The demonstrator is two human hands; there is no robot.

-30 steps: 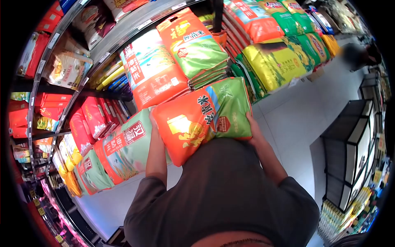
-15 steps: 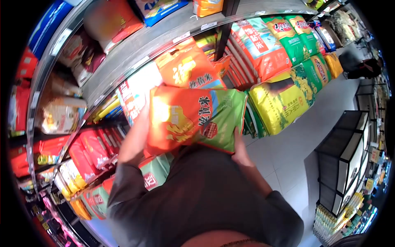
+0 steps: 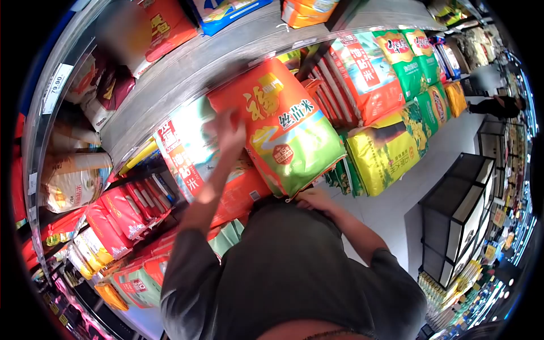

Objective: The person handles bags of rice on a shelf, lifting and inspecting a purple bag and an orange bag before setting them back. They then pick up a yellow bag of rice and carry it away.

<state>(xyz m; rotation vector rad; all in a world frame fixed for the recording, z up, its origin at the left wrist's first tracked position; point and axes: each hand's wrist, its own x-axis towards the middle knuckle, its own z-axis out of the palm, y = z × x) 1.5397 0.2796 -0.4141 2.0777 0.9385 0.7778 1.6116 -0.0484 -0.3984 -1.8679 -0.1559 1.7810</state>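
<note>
An orange and green rice bag (image 3: 292,127) lies tilted on the stacked bags in front of me, its printed face up. At its lower edge is my right hand (image 3: 317,199), fingers curled against the bottom seam. My left hand (image 3: 229,133) is blurred by motion beside the bag's left edge, so its fingers do not show clearly. Under the left forearm lies a white, blue and red rice bag (image 3: 184,150), partly covered by the arm.
A grey shelf (image 3: 164,93) with more bags runs above. To the right lie a yellow rice bag (image 3: 382,156) and a red and blue rice bag (image 3: 365,79). A black-framed display stand (image 3: 456,221) stands on the floor at right; farther off is a person (image 3: 498,106).
The orange and green rice bag has turned and settled back onto the stack. My left hand has moved off its side; my right hand has shifted from its right side to the bottom edge.
</note>
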